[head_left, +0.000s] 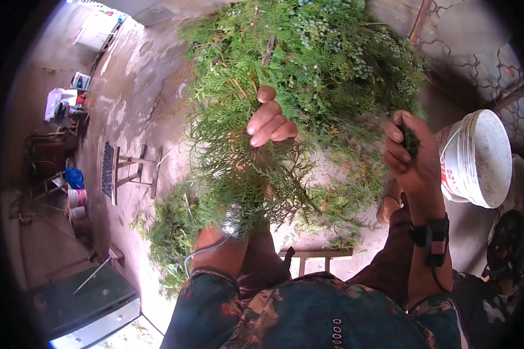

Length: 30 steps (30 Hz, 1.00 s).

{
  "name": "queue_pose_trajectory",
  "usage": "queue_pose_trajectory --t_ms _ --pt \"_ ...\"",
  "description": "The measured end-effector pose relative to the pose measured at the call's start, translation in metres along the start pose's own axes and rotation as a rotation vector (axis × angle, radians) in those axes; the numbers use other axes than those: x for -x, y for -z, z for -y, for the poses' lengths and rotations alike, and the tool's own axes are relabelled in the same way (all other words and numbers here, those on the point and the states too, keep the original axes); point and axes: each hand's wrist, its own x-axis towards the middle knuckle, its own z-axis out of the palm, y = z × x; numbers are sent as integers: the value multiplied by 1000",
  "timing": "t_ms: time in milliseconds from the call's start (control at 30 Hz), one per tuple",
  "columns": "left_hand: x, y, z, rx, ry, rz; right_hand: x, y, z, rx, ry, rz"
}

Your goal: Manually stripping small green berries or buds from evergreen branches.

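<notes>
While the left hand (pixel 269 123) closes its grip around a big bunch of cypress-like green sprigs (pixel 297 75), holding it up in front of the body, the right hand (pixel 412 154) pinches a small plucked tuft beside a white plastic bucket (pixel 477 157), seemingly ready to drop pickings in.

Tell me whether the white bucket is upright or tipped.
Tipped: the white bucket lies on its side, ribbed wall showing, beside the right hand. Contents: cannot tell.

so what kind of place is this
Probably an outdoor work yard at a home or small farm: bare concrete ground, a wire mesh fence, a white bucket, and heaps of cut green branches that the left hand grips.
</notes>
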Motion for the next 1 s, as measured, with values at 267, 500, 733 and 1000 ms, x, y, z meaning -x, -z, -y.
queue_pose_trajectory --t_ms 267,500,733,1000 --pt "5 -11 7 29 -104 -192 2 -13 -20 315 -52 -77" --pt "-1 43 -14 120 -123 181 2 -32 -45 575 -133 72" --pt "-1 -3 -4 98 -219 -115 1 -38 -56 997 -85 121" --pt "6 -2 -11 26 -74 -87 9 -21 -78 1238 -162 456"
